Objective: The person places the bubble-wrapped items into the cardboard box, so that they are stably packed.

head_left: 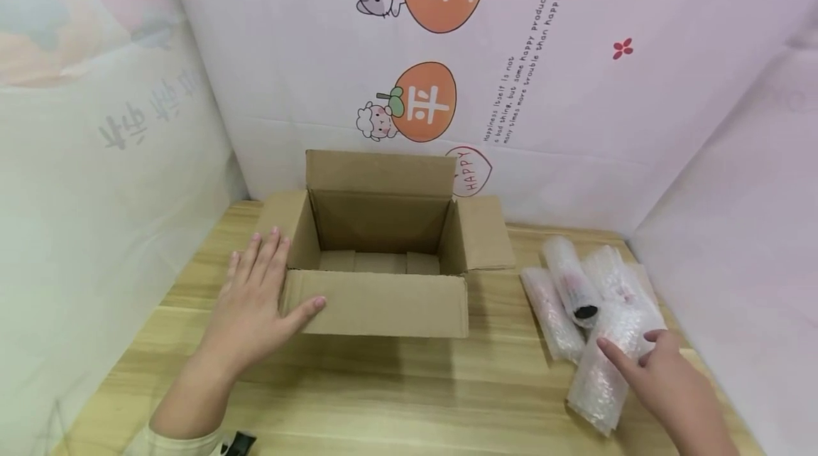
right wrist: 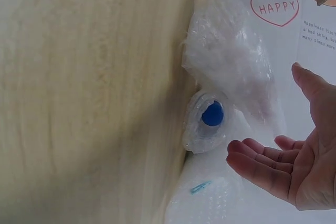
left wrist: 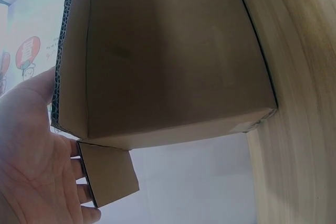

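Observation:
An open cardboard box (head_left: 377, 303) stands with its flaps spread. My left hand (head_left: 252, 307) rests on its left and front flaps, fingers straight and thumb on the front flap. In the left wrist view the palm shows beside the flap edges. My right hand (head_left: 674, 385) hovers by a bubble-wrapped parcel (head_left: 601, 385), its fingers loosely bent and holding nothing. The right wrist view shows a gap between the fingers and the wrapped pieces. A blue round end (right wrist: 212, 114) shows inside one wrapped roll. What the other wraps contain is hard to make out.
More bubble-wrapped pieces lie in a pile behind, among them a roll (head_left: 571, 278) with a dark end and a flatter parcel (head_left: 552, 317). The wooden tabletop (head_left: 396, 399) is bounded by printed white sheets (head_left: 575, 101) at the back and both sides.

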{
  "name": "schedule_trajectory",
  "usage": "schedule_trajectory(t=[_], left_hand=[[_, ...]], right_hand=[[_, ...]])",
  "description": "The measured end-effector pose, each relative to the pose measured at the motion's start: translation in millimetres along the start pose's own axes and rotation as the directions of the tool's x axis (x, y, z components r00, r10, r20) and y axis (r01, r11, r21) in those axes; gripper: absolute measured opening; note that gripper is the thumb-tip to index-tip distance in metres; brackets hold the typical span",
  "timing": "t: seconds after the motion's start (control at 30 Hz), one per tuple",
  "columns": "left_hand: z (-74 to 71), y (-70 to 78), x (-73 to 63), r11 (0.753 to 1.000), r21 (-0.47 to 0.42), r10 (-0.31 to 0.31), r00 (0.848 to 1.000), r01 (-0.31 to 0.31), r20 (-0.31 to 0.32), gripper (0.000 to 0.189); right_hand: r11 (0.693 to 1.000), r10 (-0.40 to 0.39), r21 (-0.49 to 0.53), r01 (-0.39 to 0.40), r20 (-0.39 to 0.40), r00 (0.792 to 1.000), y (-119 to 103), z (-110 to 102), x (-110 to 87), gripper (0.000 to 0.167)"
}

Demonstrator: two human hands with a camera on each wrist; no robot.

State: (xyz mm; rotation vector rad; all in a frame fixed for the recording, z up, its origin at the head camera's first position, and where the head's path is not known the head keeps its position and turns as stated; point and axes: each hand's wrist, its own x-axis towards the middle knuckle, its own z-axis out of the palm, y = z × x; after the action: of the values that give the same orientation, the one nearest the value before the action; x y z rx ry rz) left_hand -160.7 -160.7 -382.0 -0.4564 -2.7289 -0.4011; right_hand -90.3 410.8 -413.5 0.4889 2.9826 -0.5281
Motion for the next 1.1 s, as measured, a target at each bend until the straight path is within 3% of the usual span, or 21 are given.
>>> schedule_trajectory(t=[0.33, 0.67, 0.87, 1.1], left_hand=[[0.1, -0.8, 0.5, 1.0, 0.0, -0.005, 1.0, 0.005, 0.004, 0.101], [2.5, -2.8, 0.6, 1.0, 0.001, -0.009, 1.0, 0.009, 0.005, 0.101], [2.0, -2.8, -0.1, 1.0, -0.003, -0.009, 1.0, 0.009, 0.009, 0.101], [1.4, -3.1, 0.4, 1.0, -0.002, -0.01, 1.0, 0.01, 0.005, 0.102]], right_hand=[[1.0, -0.022, 0.003, 0.022, 0.001, 1.0, -5.4, 11.3, 6.4, 0.117], [0.996, -0.091, 0.01, 0.091, -0.037, 0.995, -4.3, 9.8, 9.2, 0.104], [0.993, -0.11, 0.029, 0.111, -0.027, 0.994, -3.5, 0.7, 6.5, 0.103], [0.986, -0.168, -0.023, 0.168, -0.008, 0.986, -13.3, -26.0, 3.8, 0.097]])
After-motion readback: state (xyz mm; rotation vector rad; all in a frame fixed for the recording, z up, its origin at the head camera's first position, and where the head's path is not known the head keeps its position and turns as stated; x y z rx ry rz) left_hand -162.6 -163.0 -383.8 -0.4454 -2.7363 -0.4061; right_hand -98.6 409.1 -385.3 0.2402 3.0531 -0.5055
